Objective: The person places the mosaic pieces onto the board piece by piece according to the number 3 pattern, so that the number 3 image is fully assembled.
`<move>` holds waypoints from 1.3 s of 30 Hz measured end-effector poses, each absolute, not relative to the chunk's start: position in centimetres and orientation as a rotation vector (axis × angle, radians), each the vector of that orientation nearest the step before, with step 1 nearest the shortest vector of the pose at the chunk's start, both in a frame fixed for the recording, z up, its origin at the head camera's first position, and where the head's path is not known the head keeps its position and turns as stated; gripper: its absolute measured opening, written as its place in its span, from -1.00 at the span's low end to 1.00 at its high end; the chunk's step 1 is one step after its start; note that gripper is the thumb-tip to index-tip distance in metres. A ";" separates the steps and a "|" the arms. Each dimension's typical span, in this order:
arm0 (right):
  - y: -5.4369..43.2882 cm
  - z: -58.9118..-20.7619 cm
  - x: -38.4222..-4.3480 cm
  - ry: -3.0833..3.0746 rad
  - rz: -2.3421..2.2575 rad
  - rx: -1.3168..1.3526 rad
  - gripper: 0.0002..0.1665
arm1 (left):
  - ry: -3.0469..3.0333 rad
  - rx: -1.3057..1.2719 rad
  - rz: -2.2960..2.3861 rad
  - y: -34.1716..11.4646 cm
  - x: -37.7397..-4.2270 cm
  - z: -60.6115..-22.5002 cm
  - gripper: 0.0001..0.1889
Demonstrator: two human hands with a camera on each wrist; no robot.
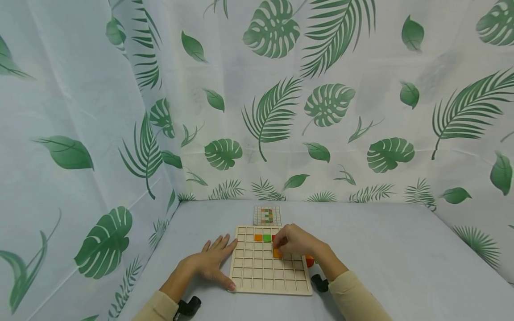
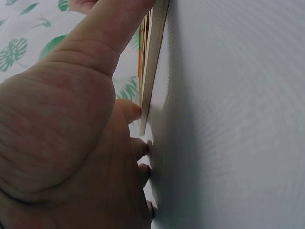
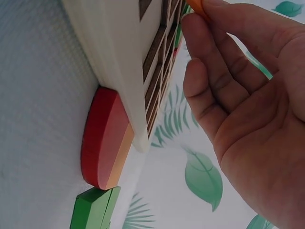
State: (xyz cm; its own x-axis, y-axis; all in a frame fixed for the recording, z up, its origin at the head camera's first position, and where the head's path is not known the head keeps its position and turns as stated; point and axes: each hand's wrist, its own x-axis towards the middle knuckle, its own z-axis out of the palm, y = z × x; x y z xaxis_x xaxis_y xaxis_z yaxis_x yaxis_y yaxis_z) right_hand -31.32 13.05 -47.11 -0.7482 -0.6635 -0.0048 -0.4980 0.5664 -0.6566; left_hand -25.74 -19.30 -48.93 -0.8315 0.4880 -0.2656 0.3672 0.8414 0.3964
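Note:
A wooden grid board lies on the table, with an orange tile, a green tile and a partly hidden red tile in an upper row. My right hand pinches another orange tile over the board's right half, below that row; the same tile shows at the top of the right wrist view. Spread beside the board, my left hand touches its left edge with thumb and index finger. The left wrist view shows the thumb along the board's edge.
Behind the board lies a small card printed with a coloured grid pattern. A red piece with a curved side and green blocks lie to the board's right, partly behind my right arm. A leaf-patterned curtain borders the table.

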 end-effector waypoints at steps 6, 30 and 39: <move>13.0 -47.2 -31.3 2.555 -0.938 -0.980 -0.83 | 2.664 0.649 0.473 -19.2 -25.6 -48.9 0.45; 13.1 -47.1 -31.0 2.565 -0.859 -0.929 -0.81 | 2.667 0.612 0.461 -19.3 -25.8 -49.4 0.46; 13.1 -46.9 -30.8 2.565 -0.840 -0.936 -0.84 | 2.671 0.612 0.457 -19.2 -25.8 -49.3 0.46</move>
State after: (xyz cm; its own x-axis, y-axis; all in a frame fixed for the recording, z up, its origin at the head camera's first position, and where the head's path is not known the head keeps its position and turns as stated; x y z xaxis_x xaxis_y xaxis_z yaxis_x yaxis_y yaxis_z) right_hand -30.82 13.13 -46.94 -0.7494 -0.6591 -0.0633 -0.4939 0.6202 -0.6094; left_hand -25.81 -19.25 -49.34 -0.8409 0.4683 -0.2713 0.3514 0.8537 0.3843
